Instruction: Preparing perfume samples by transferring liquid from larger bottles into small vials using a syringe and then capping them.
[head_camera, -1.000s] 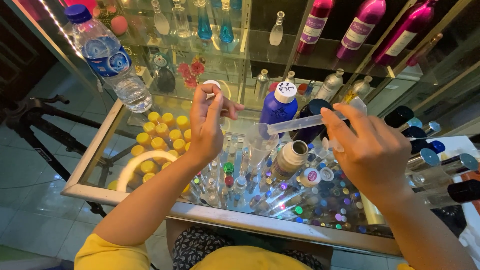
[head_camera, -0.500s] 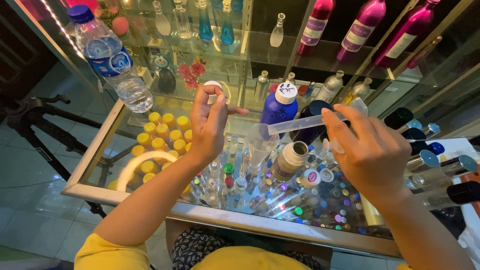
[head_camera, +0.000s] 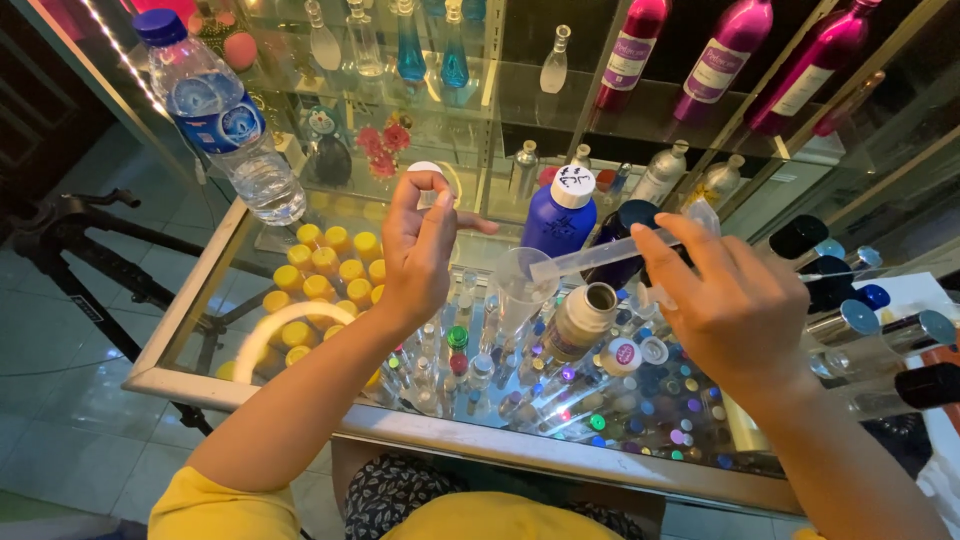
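Note:
My left hand (head_camera: 420, 250) is raised above a glass counter (head_camera: 200, 300) and pinches a small white-capped vial (head_camera: 428, 180) between thumb and fingers. My right hand (head_camera: 725, 300) holds a clear plastic syringe (head_camera: 610, 252) that lies level, its tip pointing left over a clear plastic measuring cup (head_camera: 520, 285). Just below the syringe stand an open metal bottle (head_camera: 585, 320) with its neck uncovered and a blue bottle with a white cap (head_camera: 560, 215). A loose white cap (head_camera: 622, 355) lies on the glass beside the metal bottle.
A plastic water bottle (head_camera: 225, 120) stands at the counter's far left corner. Yellow-capped bottles (head_camera: 325, 275) and several small vials (head_camera: 450, 365) fill the case under the glass. Pink tall bottles (head_camera: 720, 60) line the back shelf. Dark and blue caps (head_camera: 860, 300) sit at right. A tripod (head_camera: 80, 250) stands on the floor.
My left hand has kept the vial raised with only a slight shift. My right hand with the syringe has barely moved.

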